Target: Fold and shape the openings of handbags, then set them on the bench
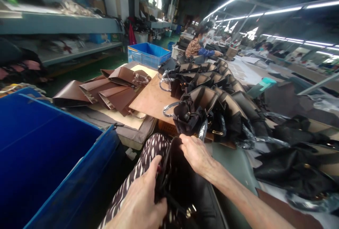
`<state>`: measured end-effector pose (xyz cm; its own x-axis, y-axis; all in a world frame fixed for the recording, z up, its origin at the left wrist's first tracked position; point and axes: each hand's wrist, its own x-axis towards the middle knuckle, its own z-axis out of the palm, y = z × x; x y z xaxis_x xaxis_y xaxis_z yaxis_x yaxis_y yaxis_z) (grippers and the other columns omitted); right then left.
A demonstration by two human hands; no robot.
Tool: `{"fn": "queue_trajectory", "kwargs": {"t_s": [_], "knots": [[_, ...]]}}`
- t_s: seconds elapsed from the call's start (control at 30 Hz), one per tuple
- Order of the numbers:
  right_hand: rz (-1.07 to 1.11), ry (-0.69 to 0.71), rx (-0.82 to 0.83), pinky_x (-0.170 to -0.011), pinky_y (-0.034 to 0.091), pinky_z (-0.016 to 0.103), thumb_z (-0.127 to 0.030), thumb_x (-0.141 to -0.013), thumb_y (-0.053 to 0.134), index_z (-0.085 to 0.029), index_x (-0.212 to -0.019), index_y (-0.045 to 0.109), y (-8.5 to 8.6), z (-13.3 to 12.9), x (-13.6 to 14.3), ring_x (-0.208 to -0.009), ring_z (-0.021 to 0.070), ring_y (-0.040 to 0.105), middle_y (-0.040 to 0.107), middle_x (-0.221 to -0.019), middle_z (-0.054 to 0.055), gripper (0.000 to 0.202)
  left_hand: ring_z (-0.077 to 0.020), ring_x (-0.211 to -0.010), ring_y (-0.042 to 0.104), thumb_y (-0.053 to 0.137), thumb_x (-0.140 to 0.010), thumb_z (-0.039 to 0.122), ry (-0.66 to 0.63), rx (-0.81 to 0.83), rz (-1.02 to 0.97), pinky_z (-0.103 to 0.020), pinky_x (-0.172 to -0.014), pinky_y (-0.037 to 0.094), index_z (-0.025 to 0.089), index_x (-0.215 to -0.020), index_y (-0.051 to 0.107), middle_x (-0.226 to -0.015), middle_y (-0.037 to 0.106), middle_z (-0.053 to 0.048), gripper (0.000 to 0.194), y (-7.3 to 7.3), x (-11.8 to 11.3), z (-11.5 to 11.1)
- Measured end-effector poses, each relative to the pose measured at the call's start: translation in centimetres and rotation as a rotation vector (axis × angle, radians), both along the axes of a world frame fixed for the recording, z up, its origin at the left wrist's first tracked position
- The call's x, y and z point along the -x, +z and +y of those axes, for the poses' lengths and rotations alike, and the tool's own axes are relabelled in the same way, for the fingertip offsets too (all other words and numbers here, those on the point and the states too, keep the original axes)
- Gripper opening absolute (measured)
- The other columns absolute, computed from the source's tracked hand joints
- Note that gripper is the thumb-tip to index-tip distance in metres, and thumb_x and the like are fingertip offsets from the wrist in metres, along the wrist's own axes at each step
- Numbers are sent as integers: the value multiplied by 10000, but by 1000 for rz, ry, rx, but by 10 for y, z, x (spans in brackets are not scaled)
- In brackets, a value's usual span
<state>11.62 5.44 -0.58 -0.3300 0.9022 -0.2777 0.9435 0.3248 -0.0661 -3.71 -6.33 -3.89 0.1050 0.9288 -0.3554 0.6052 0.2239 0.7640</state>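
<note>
A black handbag [196, 190] with gold-coloured metal fittings rests on my lap, its dark opening facing up. My left hand [144, 193] grips the bag's near left side, the thumb raised along the edge and the fingers partly hidden behind it. At the bag's far rim, my right hand [194, 151] pinches the edge with curled fingers. Under the bag shows patterned dark-and-white clothing [148, 155] over my leg. Just beyond my hands stand rows of black handbags [190, 116] with tan insides and plastic-wrapped handles.
A large blue bin [53, 133] stands at my left. Brown bag pieces [116, 88] lie stacked on a low platform ahead. Farther back are a blue crate [149, 54] and a seated person [197, 47]. A grey-green surface [233, 165] lies beside my right forearm; shelves [79, 24] line the left wall.
</note>
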Motion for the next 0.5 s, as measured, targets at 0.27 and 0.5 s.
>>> {"fn": "queue_trajectory", "kwargs": {"t_s": [0.27, 0.5], "knots": [[38, 16, -17, -680, 324, 266, -173, -808, 458, -173, -819, 535, 1, -4, -7, -818, 198, 564, 624, -798, 71, 78, -133, -693, 504, 421, -603, 76, 15, -162, -105, -224, -634, 391, 212, -1146, 440, -843, 579, 10, 560, 3, 41, 9], [77, 25, 42, -678, 353, 245, -215, -768, 492, -183, -833, 551, 1, -5, -2, -824, 183, 552, 618, -798, 44, 94, -201, -931, 549, 375, -654, 45, 23, -114, 250, -263, -778, 381, 168, -1188, 454, -942, 619, -76, 554, -26, 42, 18]]}}
